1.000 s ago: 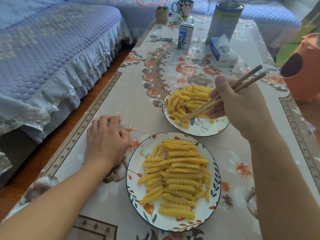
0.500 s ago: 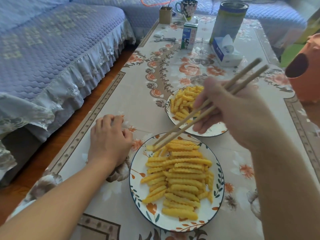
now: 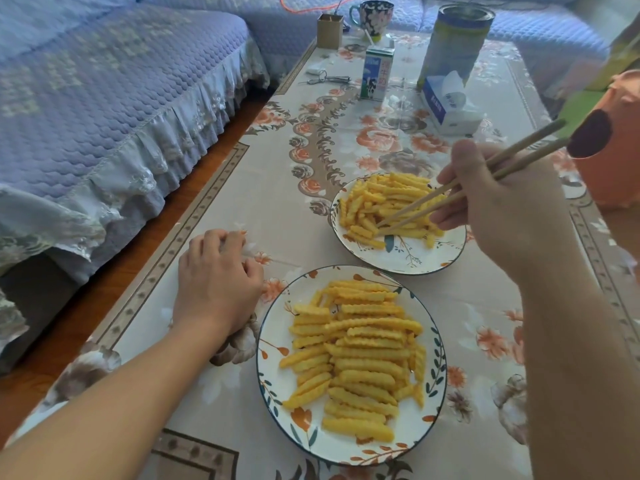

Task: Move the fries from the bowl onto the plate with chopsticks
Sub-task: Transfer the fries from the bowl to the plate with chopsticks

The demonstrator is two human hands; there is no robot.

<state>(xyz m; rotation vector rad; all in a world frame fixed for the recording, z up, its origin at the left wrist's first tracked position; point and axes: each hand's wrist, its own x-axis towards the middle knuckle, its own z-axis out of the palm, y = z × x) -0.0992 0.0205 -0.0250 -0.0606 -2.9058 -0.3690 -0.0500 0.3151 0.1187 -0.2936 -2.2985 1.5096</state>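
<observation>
Two floral dishes hold crinkle-cut fries. The farther bowl point(image 3: 408, 263) carries a loose heap of fries point(image 3: 384, 206). The nearer plate point(image 3: 277, 382) holds a denser spread of fries point(image 3: 360, 355). My right hand point(image 3: 495, 213) grips a pair of wooden chopsticks point(image 3: 460, 185), whose tips sit among the fries in the bowl, near its front left. Whether a fry is caught between the tips is unclear. My left hand point(image 3: 218, 285) rests on the tablecloth just left of the plate, fingers loosely curled, holding nothing.
A milk carton point(image 3: 375, 74), tissue box point(image 3: 446, 105), tall tin point(image 3: 453, 39), mug point(image 3: 372, 15) and small box point(image 3: 329, 31) stand at the table's far end. An orange container point(image 3: 613, 147) is at the right edge. A purple sofa point(image 3: 104, 98) runs along the left.
The chopsticks went from the bowl to the near plate's top edge, then back; their tips are now in the bowl's fries again. My left hand has stayed put.
</observation>
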